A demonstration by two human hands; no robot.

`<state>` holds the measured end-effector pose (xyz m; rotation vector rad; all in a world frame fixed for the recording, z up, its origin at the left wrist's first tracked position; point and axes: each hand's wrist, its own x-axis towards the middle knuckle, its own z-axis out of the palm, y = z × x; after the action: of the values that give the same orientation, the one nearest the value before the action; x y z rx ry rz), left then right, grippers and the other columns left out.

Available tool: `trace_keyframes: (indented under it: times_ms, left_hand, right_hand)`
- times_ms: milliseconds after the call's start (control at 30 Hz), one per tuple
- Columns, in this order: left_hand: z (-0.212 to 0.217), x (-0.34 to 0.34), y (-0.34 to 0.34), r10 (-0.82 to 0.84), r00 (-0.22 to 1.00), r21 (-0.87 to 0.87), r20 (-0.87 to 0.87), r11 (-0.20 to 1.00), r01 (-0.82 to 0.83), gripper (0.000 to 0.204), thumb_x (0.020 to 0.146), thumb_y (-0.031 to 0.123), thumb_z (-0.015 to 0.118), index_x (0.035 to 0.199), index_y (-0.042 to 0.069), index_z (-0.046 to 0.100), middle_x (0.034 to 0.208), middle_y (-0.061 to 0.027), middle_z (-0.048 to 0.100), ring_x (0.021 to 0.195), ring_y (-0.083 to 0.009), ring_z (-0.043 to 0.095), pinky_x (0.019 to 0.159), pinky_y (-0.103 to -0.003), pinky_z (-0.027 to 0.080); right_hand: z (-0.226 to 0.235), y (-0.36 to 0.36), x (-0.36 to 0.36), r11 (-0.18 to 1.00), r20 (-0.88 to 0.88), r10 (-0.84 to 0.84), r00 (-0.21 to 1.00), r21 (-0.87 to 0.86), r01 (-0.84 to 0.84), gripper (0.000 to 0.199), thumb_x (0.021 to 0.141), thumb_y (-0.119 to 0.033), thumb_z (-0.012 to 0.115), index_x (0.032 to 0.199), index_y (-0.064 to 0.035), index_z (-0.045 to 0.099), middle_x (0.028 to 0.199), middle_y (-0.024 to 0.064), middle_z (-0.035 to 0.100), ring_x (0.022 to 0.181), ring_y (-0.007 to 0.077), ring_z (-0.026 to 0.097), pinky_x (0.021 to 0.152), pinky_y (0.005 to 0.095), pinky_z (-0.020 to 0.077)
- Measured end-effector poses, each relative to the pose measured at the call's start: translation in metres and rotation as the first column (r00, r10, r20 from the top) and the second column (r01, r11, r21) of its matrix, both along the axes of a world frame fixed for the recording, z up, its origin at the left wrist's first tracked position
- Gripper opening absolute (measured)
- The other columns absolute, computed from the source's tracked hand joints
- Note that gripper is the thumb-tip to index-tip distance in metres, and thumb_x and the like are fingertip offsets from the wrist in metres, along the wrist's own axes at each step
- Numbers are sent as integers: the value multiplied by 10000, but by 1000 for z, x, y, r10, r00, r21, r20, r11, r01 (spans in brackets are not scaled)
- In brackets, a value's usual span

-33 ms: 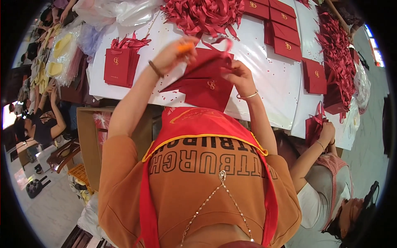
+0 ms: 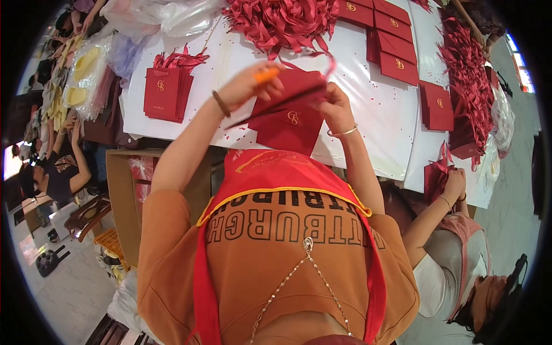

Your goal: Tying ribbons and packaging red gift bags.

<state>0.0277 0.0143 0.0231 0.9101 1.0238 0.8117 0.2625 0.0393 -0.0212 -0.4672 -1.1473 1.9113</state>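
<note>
My right hand (image 2: pixel 337 109) is closed on the upper right edge of a red paper gift bag, tilted above the table. Its dark side edge (image 2: pixel 276 108) slants down to the left. Beneath it, another red bag (image 2: pixel 290 133) with a gold emblem lies flat on the white table. A loop of red ribbon (image 2: pixel 330 68) rises beside my right fingers. My left hand (image 2: pixel 250 89) hovers over the left part of the tilted bag, blurred by motion. A small orange thing (image 2: pixel 267 75) shows at its fingers; whether it is held or worn is unclear.
Finished-looking bags with ribbons (image 2: pixel 167 92) stand left. A heap of red ribbons (image 2: pixel 282 23) lies at the far side. Stacked red bags (image 2: pixel 398 64) are far right. At right, a co-worker's hand (image 2: pixel 454 184) grips another bag. A cardboard box (image 2: pixel 123 201) stands below the table's edge.
My left hand has shifted slightly right and down, toward the tilted bag. That bag has turned so its narrow dark edge shows more. My right hand keeps its grip.
</note>
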Motion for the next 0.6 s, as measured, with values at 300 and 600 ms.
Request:
trace_keyframes:
  times_ms: [300,600]
  left_hand:
    - [-20,32,-31,408,913,-46,15,912,-407,295,801,37,581,1046,63,419,845,-71,575,694,-120,568,578,-248,472]
    - [-64,0,-2,436,516,485,-737,873,-46,230,786,283,567,878,74,592,775,-107,618,704,-302,582,628,-383,447]
  right_hand:
    - [-24,24,24,652,407,-591,696,-266,710,234,829,-129,541,1046,-68,477,813,33,554,619,78,488,525,219,406]
    - [6,-26,-7,828,627,-183,757,513,-225,135,790,-87,582,899,-10,602,842,89,619,736,163,592,650,255,459]
